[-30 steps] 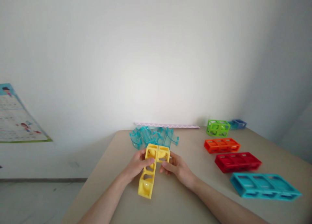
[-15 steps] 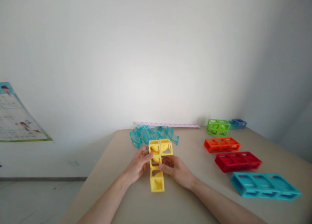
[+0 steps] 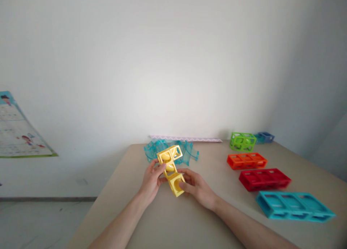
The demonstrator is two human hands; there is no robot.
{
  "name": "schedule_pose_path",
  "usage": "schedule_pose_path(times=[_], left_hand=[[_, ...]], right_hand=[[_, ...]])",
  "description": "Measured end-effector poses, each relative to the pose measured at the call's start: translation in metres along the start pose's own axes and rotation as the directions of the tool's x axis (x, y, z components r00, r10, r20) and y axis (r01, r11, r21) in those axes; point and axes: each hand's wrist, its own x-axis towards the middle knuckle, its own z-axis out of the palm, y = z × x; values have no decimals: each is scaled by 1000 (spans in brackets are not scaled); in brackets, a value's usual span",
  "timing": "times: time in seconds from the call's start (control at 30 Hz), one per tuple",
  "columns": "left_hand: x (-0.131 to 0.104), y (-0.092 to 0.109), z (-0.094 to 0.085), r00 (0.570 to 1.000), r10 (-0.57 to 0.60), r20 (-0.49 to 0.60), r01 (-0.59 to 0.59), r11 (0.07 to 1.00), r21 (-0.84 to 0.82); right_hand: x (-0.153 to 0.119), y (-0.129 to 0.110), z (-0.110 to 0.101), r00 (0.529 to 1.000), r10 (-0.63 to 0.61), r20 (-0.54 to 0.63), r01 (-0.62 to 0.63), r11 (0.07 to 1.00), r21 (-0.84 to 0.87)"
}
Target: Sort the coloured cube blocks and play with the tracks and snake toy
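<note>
Both hands hold a yellow piece [image 3: 170, 166] made of joined open cube frames, raised over the table and tilted, its upper end toward the left. My left hand [image 3: 151, 180] grips its left side near the middle, thumb on the front. At the lower right cube, my right hand [image 3: 196, 187] is closed on the piece, its thumb across the front face. Parts of the fingers of both hands are hidden behind the yellow frames. Translucent teal curved pieces [image 3: 187, 153] lie just behind the yellow piece.
On the right of the table [image 3: 217, 225] lie turquoise [image 3: 294, 205], red [image 3: 264, 179] and orange [image 3: 246, 161] frame blocks, with a green one [image 3: 242, 141] and a blue one [image 3: 266, 137] farther back. A patterned strip [image 3: 187, 138] runs along the wall.
The yellow piece has tilted and turned, its top moving left and up. My right hand's thumb has shifted from its middle to the lower cube. The blocks on the table have not moved.
</note>
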Motion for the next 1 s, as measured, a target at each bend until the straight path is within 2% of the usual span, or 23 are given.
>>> schedule_pose_path(times=[0.13,0.2,0.33,0.53,0.63,0.7,0.8,0.9,1.0], left_hand=[[-3,-3,7,1000,19,16,-18,999,-46],[-4,-5,10,999,42,-11,-42,998,-39],[-2,-2,9,995,64,-83,-70,996,-63],[3,13,-3,984,13,-178,-53,974,-221],[4,18,-5,970,-23,-241,-43,964,-263],[4,18,-5,971,-28,-239,-32,969,-244],[2,14,-3,987,-28,-159,1,986,-168],[-1,7,-1,995,-98,18,99,991,-87],[-4,2,-1,958,-180,222,195,979,-50]], right_hand=[[-1,-6,-3,997,-72,-14,73,995,70],[-4,-6,-4,996,-73,48,67,992,111],[-9,0,-4,982,6,188,-30,992,122],[-5,4,0,998,9,70,-13,999,50],[-5,5,0,994,12,110,-20,997,73],[-7,6,-1,990,-12,139,-1,996,90],[-9,5,0,981,-56,185,39,995,91],[-12,0,4,976,-52,211,39,997,64],[-14,-7,7,972,-17,236,5,999,52]])
